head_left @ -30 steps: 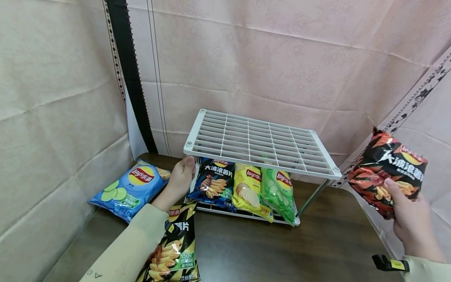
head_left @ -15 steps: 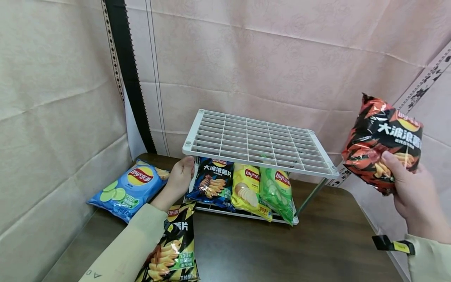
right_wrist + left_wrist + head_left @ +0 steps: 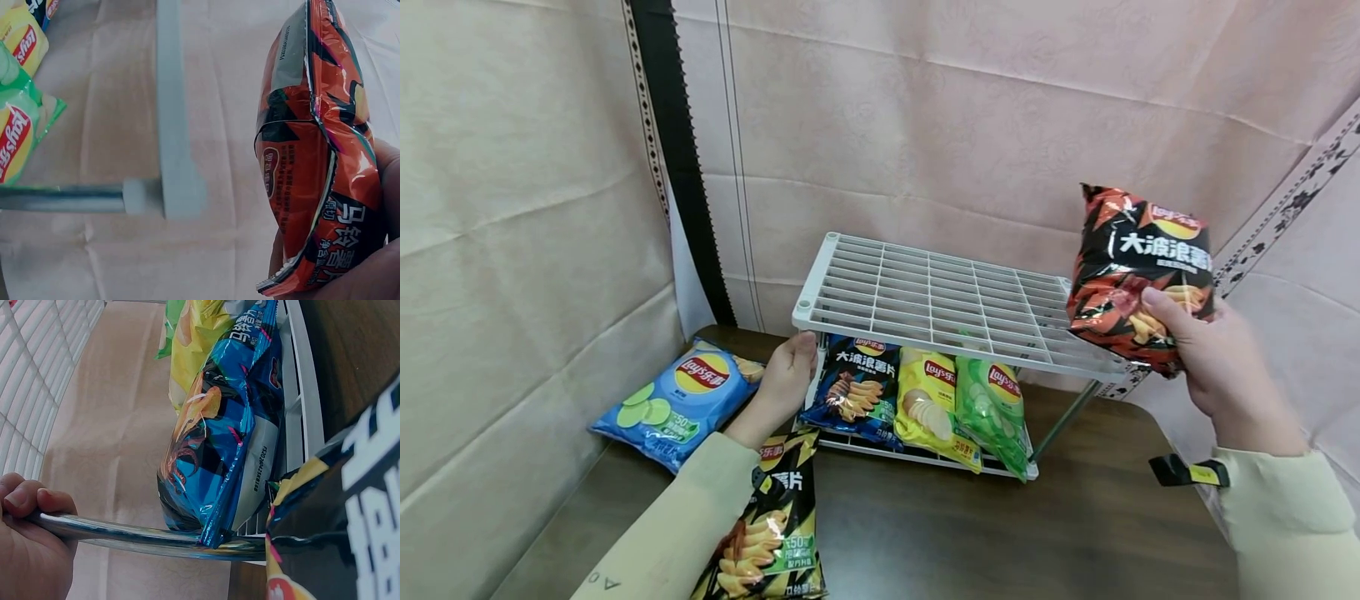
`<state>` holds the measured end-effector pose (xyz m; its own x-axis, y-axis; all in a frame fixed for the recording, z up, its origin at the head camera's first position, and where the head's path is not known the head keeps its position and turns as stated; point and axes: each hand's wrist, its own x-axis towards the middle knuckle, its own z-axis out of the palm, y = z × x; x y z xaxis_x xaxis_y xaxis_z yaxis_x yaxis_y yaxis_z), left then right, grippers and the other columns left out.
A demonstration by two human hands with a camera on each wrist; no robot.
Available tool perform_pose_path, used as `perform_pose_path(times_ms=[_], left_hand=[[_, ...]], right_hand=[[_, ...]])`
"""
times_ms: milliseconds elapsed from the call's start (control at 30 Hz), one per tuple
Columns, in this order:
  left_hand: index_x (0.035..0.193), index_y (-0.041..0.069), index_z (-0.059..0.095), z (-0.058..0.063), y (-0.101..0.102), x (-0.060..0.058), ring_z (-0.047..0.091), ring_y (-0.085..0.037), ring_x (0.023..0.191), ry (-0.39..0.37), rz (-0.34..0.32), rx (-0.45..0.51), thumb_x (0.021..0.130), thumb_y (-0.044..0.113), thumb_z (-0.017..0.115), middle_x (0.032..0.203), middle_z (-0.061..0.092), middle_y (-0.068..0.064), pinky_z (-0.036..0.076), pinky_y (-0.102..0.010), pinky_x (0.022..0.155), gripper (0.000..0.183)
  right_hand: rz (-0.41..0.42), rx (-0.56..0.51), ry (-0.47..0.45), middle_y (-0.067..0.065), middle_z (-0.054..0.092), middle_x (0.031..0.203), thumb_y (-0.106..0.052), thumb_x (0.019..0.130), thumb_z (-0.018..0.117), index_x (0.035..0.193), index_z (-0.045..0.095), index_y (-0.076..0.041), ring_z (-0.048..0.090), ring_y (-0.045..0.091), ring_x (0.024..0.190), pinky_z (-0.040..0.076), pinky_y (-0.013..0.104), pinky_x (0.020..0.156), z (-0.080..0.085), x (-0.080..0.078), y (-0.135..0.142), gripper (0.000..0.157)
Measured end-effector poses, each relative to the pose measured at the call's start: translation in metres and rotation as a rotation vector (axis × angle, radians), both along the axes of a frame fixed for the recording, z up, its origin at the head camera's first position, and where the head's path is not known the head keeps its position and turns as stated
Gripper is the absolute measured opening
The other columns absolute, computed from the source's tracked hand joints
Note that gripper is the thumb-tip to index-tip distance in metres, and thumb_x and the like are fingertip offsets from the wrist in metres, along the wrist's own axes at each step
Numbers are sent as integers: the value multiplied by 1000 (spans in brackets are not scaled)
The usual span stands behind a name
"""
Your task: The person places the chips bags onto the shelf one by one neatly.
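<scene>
At the right of the head view we hold a red bag (image 3: 1138,271) upright in our right hand (image 3: 1213,367), the grip clamped on its lower part with the thumb across its front. It hangs in the air just above the right end of the rack's top shelf (image 3: 951,304), its lower edge overlapping that corner in the picture. The right wrist view shows the same red bag (image 3: 319,156) edge-on, pinched at its bottom seam.

Our left hand (image 3: 786,379) sits at the left end of the rack (image 3: 925,454), the grip curled round its chrome leg (image 3: 150,534), fingers (image 3: 31,497) wrapped over the tube.

On the lower shelf three bags stand leaning: a dark blue bag (image 3: 853,392) at the left, a yellow bag (image 3: 928,404) in the middle, a green bag (image 3: 996,412) at the right, each touching the next.

On the dark counter (image 3: 1000,533), a light blue bag (image 3: 681,400) lies flat at the left, just beside our left hand. A black-and-yellow bag (image 3: 775,525) lies at the lower centre-left, partly under our left sleeve (image 3: 677,525).
</scene>
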<state>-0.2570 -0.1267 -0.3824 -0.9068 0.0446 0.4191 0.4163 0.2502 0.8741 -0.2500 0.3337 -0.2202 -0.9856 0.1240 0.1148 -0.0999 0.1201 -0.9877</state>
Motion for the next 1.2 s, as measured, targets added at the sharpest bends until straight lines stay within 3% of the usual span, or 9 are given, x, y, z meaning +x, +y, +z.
perform_pose_path(times_ms=[200, 433, 533, 667, 733, 900, 1033, 1200], left_hand=[[73, -6, 40, 0, 0, -1, 31, -12, 45, 4, -4, 2, 109, 22, 24, 57, 34, -3, 26, -25, 47, 48], [72, -3, 40, 2, 1, -1, 31, -11, 45, 8, -10, 7, 109, 21, 24, 57, 34, -3, 26, -25, 46, 46], [73, -6, 40, 2, 1, -1, 31, -11, 45, 5, -9, 5, 109, 21, 24, 57, 34, -3, 26, -25, 47, 47], [73, -6, 40, -1, 0, -3, 32, -12, 45, 10, 0, -12, 109, 23, 24, 56, 34, -2, 26, -25, 46, 49], [72, -4, 40, -9, -1, -10, 32, -14, 45, 16, 6, -13, 109, 24, 24, 56, 34, -3, 26, -26, 45, 49], [70, 1, 41, -32, -4, -29, 32, -20, 45, 18, 10, 11, 108, 27, 24, 56, 35, -5, 26, -28, 44, 49], [69, 4, 40, -35, -4, -30, 33, -24, 45, 21, 9, 24, 108, 34, 24, 56, 35, -7, 26, -29, 43, 51], [69, 7, 40, -34, -4, -29, 32, -27, 44, 33, 18, 29, 107, 40, 25, 55, 35, -8, 24, -29, 42, 52]], right_hand=[[-7, 179, -40, -13, 66, 92, -37, 88, 71, 127, 44, -22, 64, 4, 78, 52, 21, 65, -3, -9, -18, 49], [-30, 343, -87, -14, 64, 90, -52, 85, 69, 124, 43, -22, 64, 5, 78, 54, 25, 66, -7, -18, -33, 55], [-49, 435, -101, -4, 62, 102, -58, 83, 66, 135, 37, -14, 64, 8, 81, 54, 27, 67, -12, -22, -40, 74], [-87, 554, -98, 17, 45, 129, -65, 79, 64, 151, 13, -10, 57, 21, 99, 52, 26, 67, -18, -25, -46, 104], [-96, 588, -89, 21, 37, 136, -67, 78, 63, 154, 4, -11, 52, 28, 107, 51, 26, 68, -20, -27, -49, 112], [-110, 641, -69, 24, 37, 137, -70, 78, 61, 154, 5, -11, 47, 35, 113, 48, 38, 79, -23, -30, -52, 111], [-153, 699, -29, 28, 31, 137, -72, 79, 59, 155, 7, -14, 36, 40, 117, 39, 52, 87, -25, -31, -54, 109], [-145, 713, 18, 26, 34, 139, -70, 81, 59, 156, 13, -20, 38, 40, 116, 38, 53, 86, -26, -31, -54, 101]])
